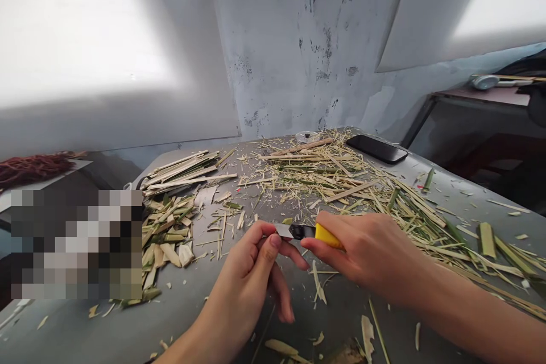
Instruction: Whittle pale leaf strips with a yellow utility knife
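A knife with a yellow-and-black handle (pixel 326 237) and a short grey metal blade is held near the centre of the frame. Its handle is gripped by the right hand (pixel 367 247), with the thumb and fingers clamped around the yellow part. The blade is pointed leftward, its tip set at the fingertips of the left hand (pixel 249 270). There the thumb and index finger are brought close together, while the other fingers are spread below; whether a sliver is pinched between them cannot be told.

Beneath both hands, a smooth dark grey table (pixel 196 284) is seen. At centre left, a bundle of long pale split strips (pixel 183 172) is laid above a pile of short green-and-cream chips (pixel 170 230). Thin straw-coloured shavings (pixel 313 168) are heaped beyond the hands and strewn toward the right edge. Beside them, at upper right, a flat black phone (pixel 377 148) is laid.
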